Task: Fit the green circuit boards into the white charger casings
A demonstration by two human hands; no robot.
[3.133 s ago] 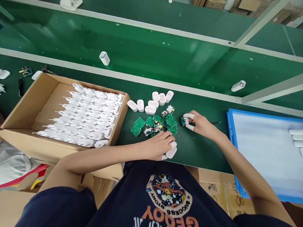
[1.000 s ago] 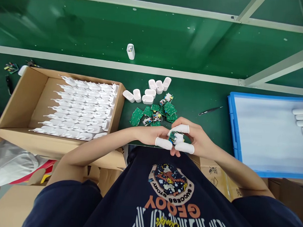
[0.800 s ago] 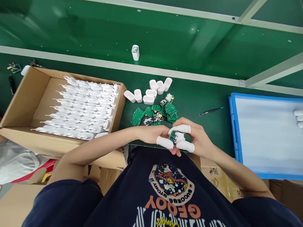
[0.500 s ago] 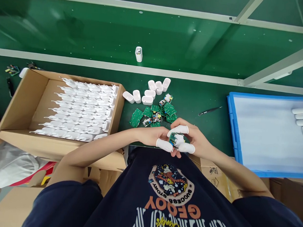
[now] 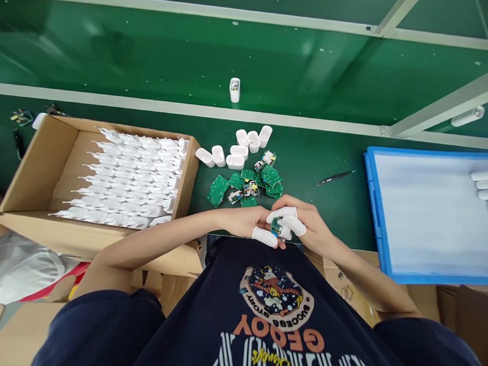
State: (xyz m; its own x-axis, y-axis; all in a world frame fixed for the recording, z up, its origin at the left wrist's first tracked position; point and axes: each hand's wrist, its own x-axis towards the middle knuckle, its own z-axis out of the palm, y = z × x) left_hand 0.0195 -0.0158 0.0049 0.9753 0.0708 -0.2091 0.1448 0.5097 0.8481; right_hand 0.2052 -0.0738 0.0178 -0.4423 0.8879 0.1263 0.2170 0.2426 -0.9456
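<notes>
Close to my body, at the table's front edge, both hands meet around a small green circuit board (image 5: pixel 275 226) with a white piece against it. My left hand (image 5: pixel 250 224), its thumb in a white finger cot, is closed on the board from the left. From the right, my right hand (image 5: pixel 309 221) grips it too, white cots on thumb and finger pressed together. Fingers cover most of the board. Just beyond my hands lies a loose pile of green circuit boards (image 5: pixel 270 176), some showing their components. Behind the pile are several open white plastic housings (image 5: pixel 235 162).
At left, a cardboard box (image 5: pixel 190 176) holds rows of white cabled adapters (image 5: pixel 127 184). Tweezers (image 5: pixel 335 177) lie right of the boards. A blue-rimmed tray (image 5: pixel 375 209) at far right has white housings at its edge. A single filled housing (image 5: pixel 235 90) stands at the back.
My right thumb has moved up and left, closing toward its finger over the white piece. My left hand stays nearly in place. The view has shifted slightly.
</notes>
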